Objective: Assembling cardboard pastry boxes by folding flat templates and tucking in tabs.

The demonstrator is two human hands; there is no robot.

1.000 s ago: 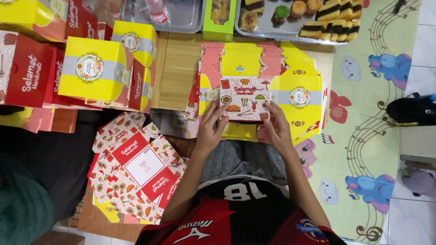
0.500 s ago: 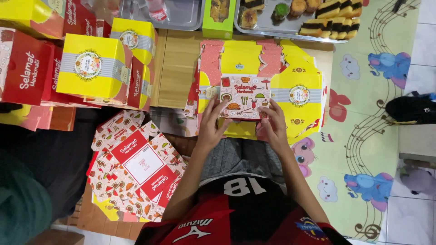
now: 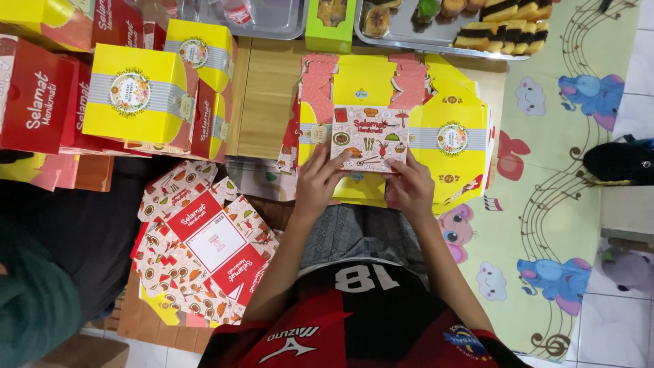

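— At the middle of the head view, what do the two hands have?

— Both are on a small patterned cardboard box panel (image 3: 368, 138), pink-white with little food drawings. The left hand (image 3: 319, 182) clasps its lower left edge, the fingers (image 3: 338, 161) curled up onto the printed face. The right hand (image 3: 411, 185) clasps the lower right edge in the same way, so both sets of fingers are closed on the card.

— And where does that panel sit?

— Just above the person's lap, over a flat yellow and pink unfolded carton (image 3: 381, 88) that lies on the wooden table (image 3: 267, 95). I'd say the panel is touching the carton beneath, though from straight above I cannot be sure.

— What lies around it?

— Left of the left forearm, a fanned stack of flat red and patterned box blanks (image 3: 204, 249). Further left and up, folded yellow boxes with grey bands and round labels (image 3: 136, 95) stand beside red boxes (image 3: 37, 102). Along the top edge, a metal tray of layered brown and yellow cakes (image 3: 477, 27) and a green box of pastries (image 3: 332, 24). On the right, a pastel play mat with elephants and music notes (image 3: 558, 204).
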